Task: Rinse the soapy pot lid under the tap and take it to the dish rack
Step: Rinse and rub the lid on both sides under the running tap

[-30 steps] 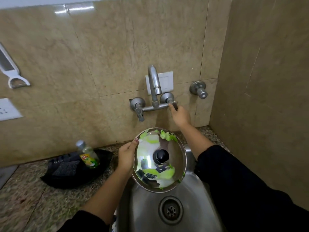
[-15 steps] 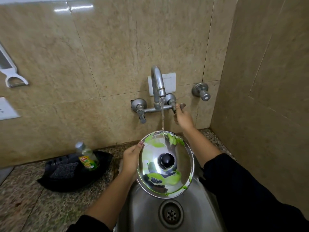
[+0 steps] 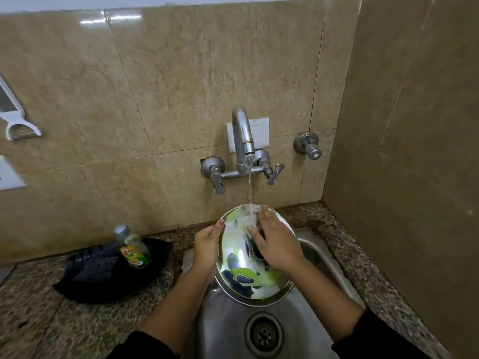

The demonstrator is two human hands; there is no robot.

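Over the steel sink (image 3: 324, 257), the soapy pot lid (image 3: 243, 270) is now held under the running tap (image 3: 242, 133), clamped at its rim by the left hand (image 3: 207, 244); the right hand (image 3: 274, 244), moved from the tap handle, is spread open across it, so rinsing is judged begun.

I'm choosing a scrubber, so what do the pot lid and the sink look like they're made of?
Pot lid: seemingly polished stainless steel; its mirror-bright surface shows sharp reflections between the green soap streaks. Sink: seemingly stainless steel too, but duller, with soft, blurry highlights.

Mirror-shiny metal lid (image 3: 248, 270), brushed steel sink (image 3: 228, 330), speckled stone counter (image 3: 77, 322), glossy wall tiles (image 3: 155, 86).
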